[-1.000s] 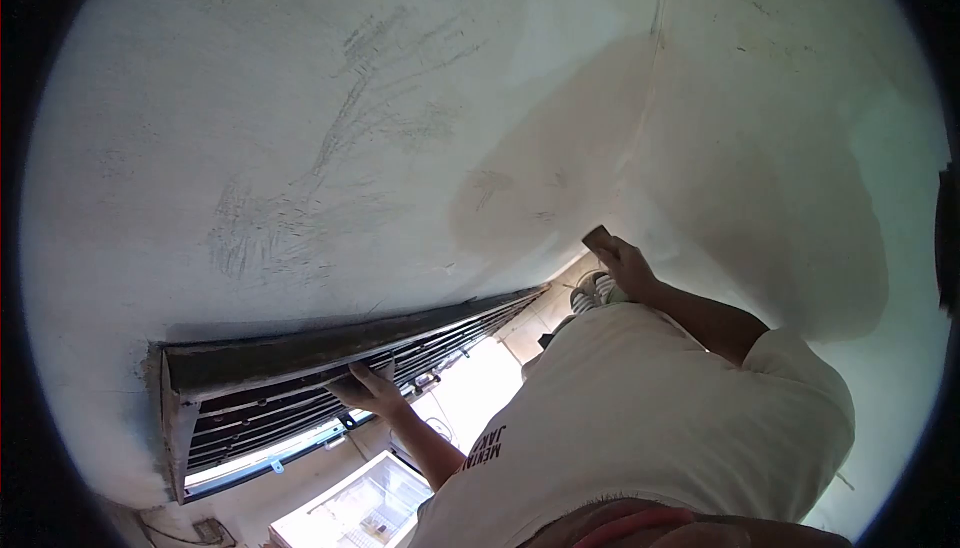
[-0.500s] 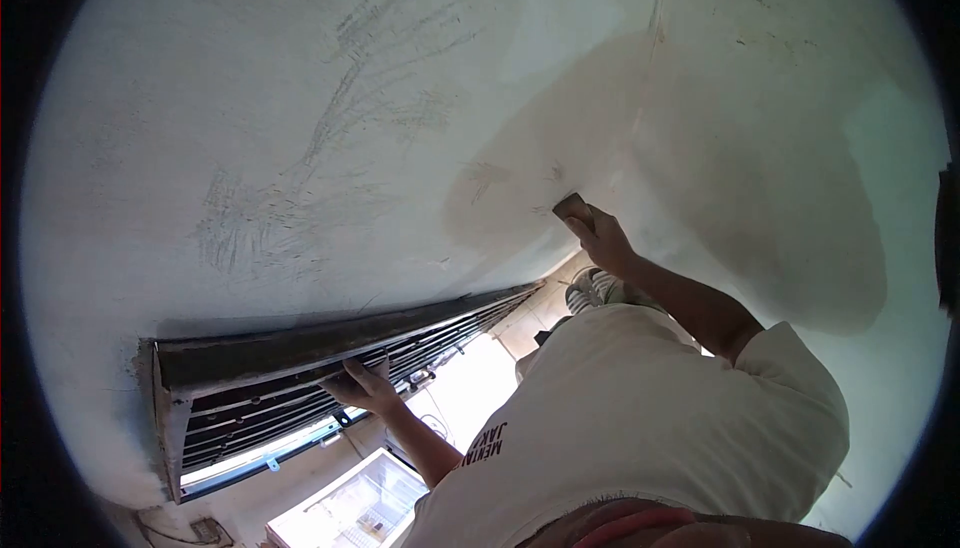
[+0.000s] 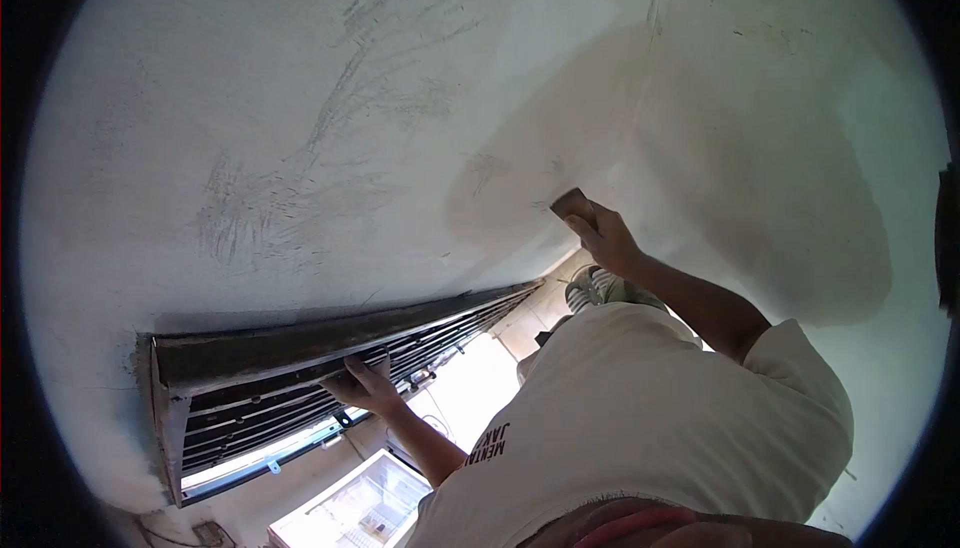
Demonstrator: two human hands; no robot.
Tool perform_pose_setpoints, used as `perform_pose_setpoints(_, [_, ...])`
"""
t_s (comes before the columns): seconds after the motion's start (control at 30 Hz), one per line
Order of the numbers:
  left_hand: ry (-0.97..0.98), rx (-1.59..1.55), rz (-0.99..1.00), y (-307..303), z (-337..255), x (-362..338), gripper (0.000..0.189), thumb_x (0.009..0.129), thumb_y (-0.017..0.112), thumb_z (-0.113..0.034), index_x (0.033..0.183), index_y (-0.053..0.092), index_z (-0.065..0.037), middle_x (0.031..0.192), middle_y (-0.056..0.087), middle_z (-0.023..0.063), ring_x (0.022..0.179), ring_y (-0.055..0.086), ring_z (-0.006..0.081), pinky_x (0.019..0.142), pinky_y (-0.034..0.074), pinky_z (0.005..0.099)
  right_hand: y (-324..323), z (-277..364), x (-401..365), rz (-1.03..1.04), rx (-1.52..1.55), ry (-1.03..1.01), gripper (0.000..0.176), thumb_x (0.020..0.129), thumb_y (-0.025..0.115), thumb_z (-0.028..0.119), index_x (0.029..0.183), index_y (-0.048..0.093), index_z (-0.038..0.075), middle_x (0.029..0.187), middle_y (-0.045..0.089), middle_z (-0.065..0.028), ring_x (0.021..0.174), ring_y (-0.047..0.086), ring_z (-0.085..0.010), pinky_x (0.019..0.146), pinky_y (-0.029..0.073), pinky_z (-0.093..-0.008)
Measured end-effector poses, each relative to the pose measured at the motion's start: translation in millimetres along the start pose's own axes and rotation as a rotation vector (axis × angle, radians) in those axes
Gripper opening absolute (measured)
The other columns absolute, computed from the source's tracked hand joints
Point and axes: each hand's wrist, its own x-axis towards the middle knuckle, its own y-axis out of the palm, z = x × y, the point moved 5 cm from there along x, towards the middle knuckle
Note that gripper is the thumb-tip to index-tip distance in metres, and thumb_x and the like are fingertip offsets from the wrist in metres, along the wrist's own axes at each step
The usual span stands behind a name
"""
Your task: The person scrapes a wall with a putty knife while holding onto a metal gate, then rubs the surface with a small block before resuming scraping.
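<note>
My right hand (image 3: 610,245) is closed on a small dark flat piece, probably folded sandpaper (image 3: 573,204), and presses it against the pale wall (image 3: 420,208) close to the corner. Dark scratch marks and a damp-looking darker patch show on the wall around it. Lower down, my left hand (image 3: 366,388) grips a bar of the dark metal window grille (image 3: 265,410) just under the upper frame edge. Part of its fingers is hidden behind the bars.
The opening's dark upper edge (image 3: 300,346) juts out below the wall. Through the bars shows a white-framed glass case (image 3: 355,508) lower down. My shoes (image 3: 594,288) are far below, beside the corner. A dark object (image 3: 948,243) cuts into the right edge.
The right hand and the sandpaper have shifted very slightly up and left along the wall. My left hand stays on the grille.
</note>
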Motion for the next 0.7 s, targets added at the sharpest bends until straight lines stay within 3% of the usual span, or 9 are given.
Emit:
perform_pose_setpoints(0.1, [-0.006, 0.006, -0.020, -2, 9, -4, 0.066, 0.087, 0.063, -0.030, 0.135, 0.033, 0.003, 0.127, 0.047, 0.0233, 0.110, 0.051, 0.0315, 0.090, 0.045, 0.0372, -3, -50, -19, -0.044, -0.064, 0.016, 0.039, 0.092, 0.055, 0.035, 0.105, 0.058, -0.001, 0.076, 0.062, -0.0118, 0.069, 0.058, -0.0176, 0.065, 0.047, -0.0335])
perform_pose_setpoints(0.17, [-0.012, 0.029, -0.035, -3, 9, -4, 0.068, 0.086, 0.064, -0.031, 0.135, 0.032, 0.002, 0.127, 0.046, 0.0239, 0.111, 0.051, 0.0332, 0.090, 0.045, 0.0382, 4, -100, -27, -0.089, -0.198, -0.111, 0.031, 0.093, 0.055, 0.030, 0.095, 0.057, 0.000, 0.065, 0.051, -0.0025, 0.058, 0.047, -0.0097, 0.054, 0.040, -0.0284])
perform_pose_setpoints(0.2, [-0.016, 0.060, -0.040, -2, 6, -5, 0.069, 0.086, 0.064, -0.032, 0.136, 0.031, 0.002, 0.128, 0.046, 0.0241, 0.111, 0.051, 0.0340, 0.090, 0.045, 0.0388, 5, -96, -27, -0.112, -0.266, -0.177, 0.028, 0.093, 0.054, 0.028, 0.090, 0.056, 0.001, 0.060, 0.046, 0.0022, 0.053, 0.042, -0.0058, 0.048, 0.036, -0.0258])
perform_pose_setpoints(0.33, [0.023, 0.208, -0.029, -6, 17, -11, 0.069, 0.086, 0.062, -0.036, 0.137, 0.031, -0.002, 0.129, 0.044, 0.0239, 0.112, 0.050, 0.0362, 0.090, 0.045, 0.0395, 4, -21, 8, -0.021, 0.022, -0.003, 0.031, 0.093, 0.055, 0.032, 0.089, 0.056, 0.001, 0.058, 0.046, 0.0005, 0.051, 0.043, -0.0069, 0.048, 0.037, -0.0272])
perform_pose_setpoints(0.43, [-0.037, 0.185, -0.085, 2, -13, -10, 0.067, 0.087, 0.060, -0.036, 0.137, 0.031, -0.004, 0.130, 0.043, 0.0222, 0.114, 0.049, 0.0353, 0.089, 0.046, 0.0388, -2, -13, -9, -0.041, -0.046, 0.001, 0.036, 0.092, 0.055, 0.034, 0.096, 0.058, -0.001, 0.063, 0.055, -0.0063, 0.052, 0.047, -0.0119, 0.052, 0.042, -0.0310])
perform_pose_setpoints(0.47, [0.014, 0.183, -0.097, 3, -20, -7, 0.066, 0.087, 0.060, -0.036, 0.137, 0.031, -0.004, 0.128, 0.044, 0.0216, 0.114, 0.049, 0.0345, 0.088, 0.046, 0.0384, -4, -11, -19, -0.043, -0.008, 0.087, 0.036, 0.092, 0.054, 0.034, 0.096, 0.058, -0.001, 0.067, 0.058, -0.0100, 0.057, 0.053, -0.0159, 0.057, 0.044, -0.0332])
perform_pose_setpoints(0.53, [0.114, 0.191, -0.119, -4, -30, 0, 0.065, 0.087, 0.060, -0.035, 0.137, 0.031, -0.005, 0.126, 0.045, 0.0203, 0.115, 0.048, 0.0330, 0.088, 0.046, 0.0376, -6, -46, -32, -0.100, -0.144, 0.057, 0.036, 0.092, 0.054, 0.034, 0.098, 0.058, -0.002, 0.069, 0.059, -0.0126, 0.061, 0.056, -0.0203, 0.061, 0.045, -0.0350])
perform_pose_setpoints(0.6, [0.043, 0.181, -0.110, -12, -34, 6, 0.065, 0.087, 0.061, -0.033, 0.138, 0.031, -0.004, 0.126, 0.045, 0.0199, 0.117, 0.046, 0.0319, 0.090, 0.045, 0.0377, -3, -70, -38, -0.099, -0.177, 0.023, 0.038, 0.092, 0.054, 0.033, 0.101, 0.058, -0.003, 0.074, 0.061, -0.0174, 0.071, 0.061, -0.0284, 0.068, 0.046, -0.0383])
perform_pose_setpoints(0.7, [-0.112, 0.199, -0.051, -15, -40, 15, 0.072, 0.088, 0.062, -0.029, 0.139, 0.023, 0.004, 0.134, 0.038, 0.0263, 0.121, 0.044, 0.0340, 0.095, 0.044, 0.0392, 8, -43, -11, -0.077, -0.132, -0.016, 0.037, 0.092, 0.054, 0.034, 0.100, 0.058, -0.003, 0.074, 0.061, -0.0175, 0.069, 0.061, -0.0288, 0.065, 0.046, -0.0385])
